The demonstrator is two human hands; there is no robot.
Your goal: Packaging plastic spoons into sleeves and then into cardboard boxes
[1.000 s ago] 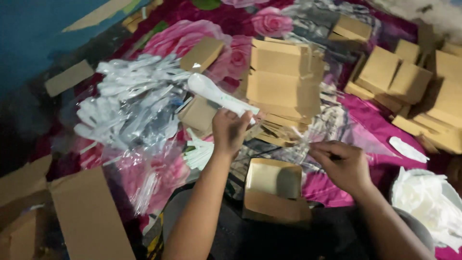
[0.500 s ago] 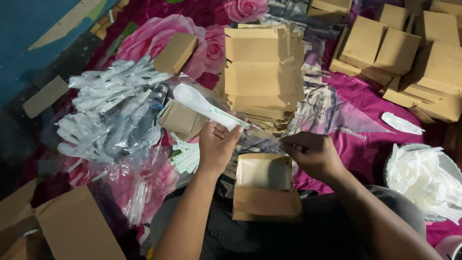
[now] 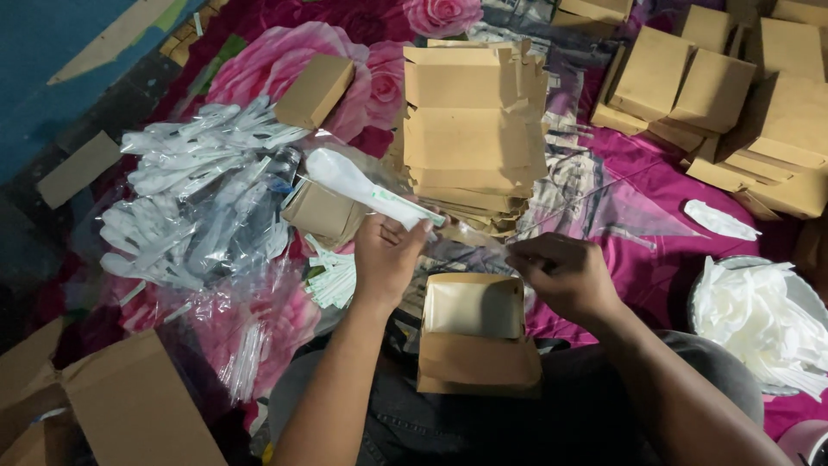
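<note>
across the flowered cloth (image 3: 664, 164), a stack of flat brown boxes (image 3: 474, 129) rises behind the hands, a heap of wrapped spoons (image 3: 198, 198) to its left. an open brown box (image 3: 476, 332) sits on the lap. above it, left hand (image 3: 385, 259) pinches a wrapped white spoon (image 3: 366, 188); right hand (image 3: 565, 276) is clenched on its clear wrapper.

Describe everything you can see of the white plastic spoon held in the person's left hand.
The white plastic spoon is a single glossy piece, apparently plastic, with an oval bowl and a straight handle. It slants, the bowl up toward the left and the handle down toward the right. The left hand pinches the handle near its end, where a pale green strip lies along it. Clear film seems to wrap it. It hovers above the cardboard boxes.
</note>
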